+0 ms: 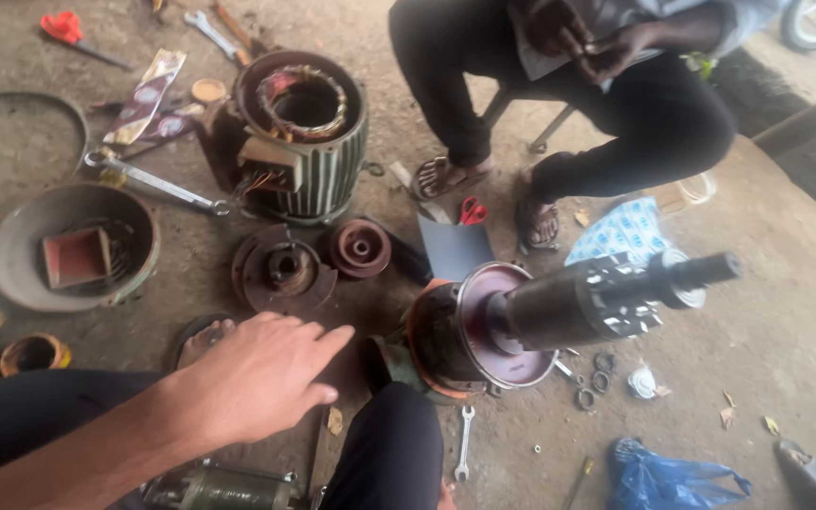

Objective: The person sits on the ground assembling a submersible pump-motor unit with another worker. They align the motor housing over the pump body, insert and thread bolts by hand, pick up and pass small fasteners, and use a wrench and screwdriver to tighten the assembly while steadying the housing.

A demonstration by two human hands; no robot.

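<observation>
The left hand (257, 378) reaches out flat over the dirt floor, fingers spread, near a round metal end cover (283, 274) and a small pulley (361, 247). A rotor with its shaft (559, 307) stands just beside. The finned motor housing (306, 132) sits farther back.

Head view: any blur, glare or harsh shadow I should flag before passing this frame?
Head view: light is soft and even, with no hard shadows on the dirt floor; the left hand is slightly smeared, the rotor shaft tilting toward the lens looks soft and foreshortened, with small bright glints on its metal; the stator housing is fairly sharp; the right hand is out of frame.
</observation>
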